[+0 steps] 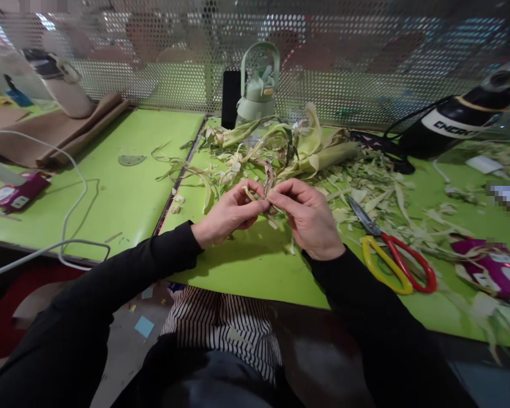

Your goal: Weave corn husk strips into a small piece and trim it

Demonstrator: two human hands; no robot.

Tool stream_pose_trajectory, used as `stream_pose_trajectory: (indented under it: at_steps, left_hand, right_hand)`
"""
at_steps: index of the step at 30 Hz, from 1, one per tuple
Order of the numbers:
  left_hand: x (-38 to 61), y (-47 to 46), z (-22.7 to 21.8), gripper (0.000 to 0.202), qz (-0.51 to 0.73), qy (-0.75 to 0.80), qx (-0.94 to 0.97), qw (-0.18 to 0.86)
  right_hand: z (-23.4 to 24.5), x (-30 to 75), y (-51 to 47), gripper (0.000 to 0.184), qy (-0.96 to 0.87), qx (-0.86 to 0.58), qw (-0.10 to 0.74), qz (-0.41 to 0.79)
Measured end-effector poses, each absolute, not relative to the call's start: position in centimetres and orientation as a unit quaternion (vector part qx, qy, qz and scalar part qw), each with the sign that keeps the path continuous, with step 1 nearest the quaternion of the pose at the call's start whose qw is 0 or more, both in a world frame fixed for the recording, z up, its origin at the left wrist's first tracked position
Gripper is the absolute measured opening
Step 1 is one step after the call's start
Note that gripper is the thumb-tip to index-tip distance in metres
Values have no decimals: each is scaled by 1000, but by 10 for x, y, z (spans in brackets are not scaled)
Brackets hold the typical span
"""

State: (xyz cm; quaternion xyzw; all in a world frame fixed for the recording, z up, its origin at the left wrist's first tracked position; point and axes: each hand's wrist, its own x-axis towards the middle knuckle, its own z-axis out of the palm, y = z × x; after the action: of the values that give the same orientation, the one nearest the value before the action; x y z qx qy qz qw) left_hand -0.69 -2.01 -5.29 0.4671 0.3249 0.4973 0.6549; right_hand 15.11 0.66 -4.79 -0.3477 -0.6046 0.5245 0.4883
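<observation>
One husk (269, 177) is pinched between your hands, just above the table (242, 266), nearer its near edge than its far one. Your left hand (233, 212) holds it with the thumb laid across toward the right and the fingers curled under. Your right hand (312, 218) grips it between thumb and forefinger, knuckles up, the other fingers folded in. Both wrists angle inward; your left forearm comes over the near left corner, your right across the near edge. Beyond your hands lies a pile (327, 158) of husks. Scissors (381, 233) lie right of your right hand, handles toward the near edge. A green bottle (257, 96) stands at the far edge.
</observation>
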Motion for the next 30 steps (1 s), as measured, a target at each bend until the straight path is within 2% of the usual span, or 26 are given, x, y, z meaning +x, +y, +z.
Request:
stream_pose_trajectory:
  at_steps: [3,6,10,12,15,19,22,30]
  left_hand:
    - [-7,-18,-56,27,504,334,462,649]
    - [-9,-17,-55,27,505,341,462,645]
    - [-12,-19,-52,28,473,331,502,644]
    - [-12,-22,-51,30,451,332,523,642]
    - [-13,-25,-48,34,434,340,535,641]
    - [-17,-27,-42,36,426,323,524,663]
    - [-19,-26,-42,37,421,319,505,682]
    - [-17,-25,-45,23,422,330,462,707]
  right_hand:
    - [-50,151,7,11,-608,-353,488,518]
    - [-48,154,9,12,-659,-359,474,461]
    - [-36,162,12,24,-795,-351,374,325]
    - [-30,166,12,37,-830,-340,318,308]
    - [-26,165,7,46,-823,-336,297,350]
    - [-32,157,-6,42,-687,-347,371,520]
    - [-35,151,-10,37,-592,-364,380,610]
    - [-41,153,-3,41,-630,-361,379,574]
